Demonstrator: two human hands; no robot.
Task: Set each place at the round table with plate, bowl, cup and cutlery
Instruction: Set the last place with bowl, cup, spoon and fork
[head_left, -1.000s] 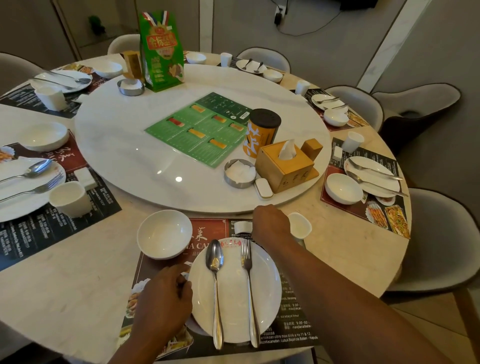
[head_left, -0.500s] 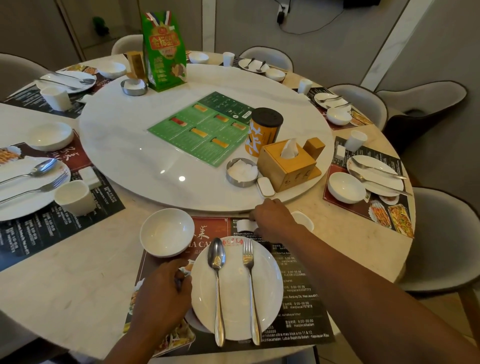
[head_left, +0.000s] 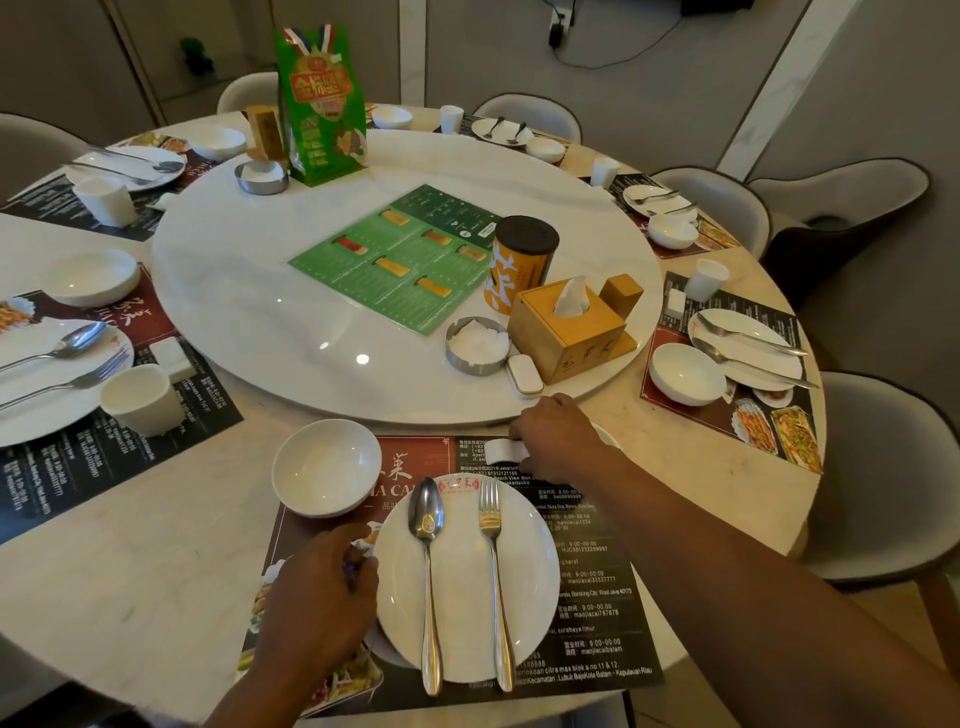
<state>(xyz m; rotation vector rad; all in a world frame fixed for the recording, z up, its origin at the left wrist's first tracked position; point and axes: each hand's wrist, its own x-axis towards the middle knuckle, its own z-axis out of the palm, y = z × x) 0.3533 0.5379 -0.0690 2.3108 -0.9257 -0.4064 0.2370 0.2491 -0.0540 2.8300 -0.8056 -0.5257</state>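
Fingers (head_left: 517, 432) of the right hand (head_left: 558, 439) pinch the white rest (head_left: 500, 450); left hand (head_left: 322, 597) grips the plate (head_left: 527, 577) at nine o'clock.
Seemingly tidying this place; next, square the rest at the plate's twelve o'clock.

the head-worn camera is looking forward and down, sitting close over the white round plate (head_left: 462, 597) at 6 o'clock.

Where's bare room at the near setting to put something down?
Free: mat right of the plate; tabletop left of the bowl. Crowded: between bowl, plate and left hand, and by the right hand holding the rest.
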